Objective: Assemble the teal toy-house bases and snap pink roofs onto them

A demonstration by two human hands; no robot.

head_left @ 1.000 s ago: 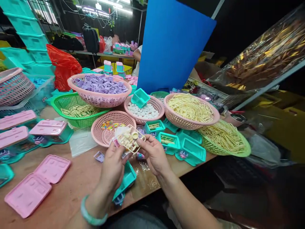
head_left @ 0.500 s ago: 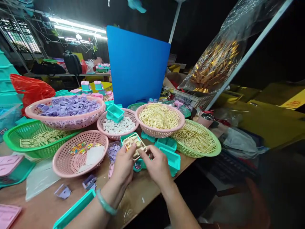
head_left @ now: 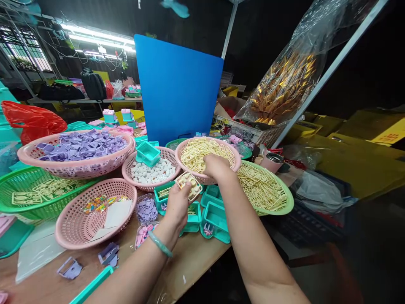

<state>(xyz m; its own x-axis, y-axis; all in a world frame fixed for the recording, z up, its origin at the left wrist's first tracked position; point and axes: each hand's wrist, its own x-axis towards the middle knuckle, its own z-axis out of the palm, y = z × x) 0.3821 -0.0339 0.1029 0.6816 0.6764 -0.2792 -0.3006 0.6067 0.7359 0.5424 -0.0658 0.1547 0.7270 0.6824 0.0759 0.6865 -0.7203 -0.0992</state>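
My left hand (head_left: 177, 206) is closed on a cream plastic frame piece (head_left: 195, 190) with rounded corners and small moulded parts in it. The thumb presses on its face. My right hand (head_left: 217, 165) reaches into a pink basket (head_left: 238, 157) heaped with cream plastic frame pieces (head_left: 199, 148). Its fingertips are hidden at the pile, so their grip does not show. Beneath my hands stand turquoise open boxes (head_left: 220, 214); some hold cream sticks or small purple parts.
On the left are a pink basket of purple parts (head_left: 85, 145), a green basket (head_left: 47, 207) and a pink basket with colourful bits (head_left: 95, 228). White pieces (head_left: 152, 171) fill another basket. A green basket of cream parts (head_left: 265, 185) sits right. A blue panel (head_left: 179, 88) stands behind.
My right hand has left the cream frame piece and moved up and forward into the pink basket. My left hand still holds the piece, now slightly further right. The view has shifted a little.
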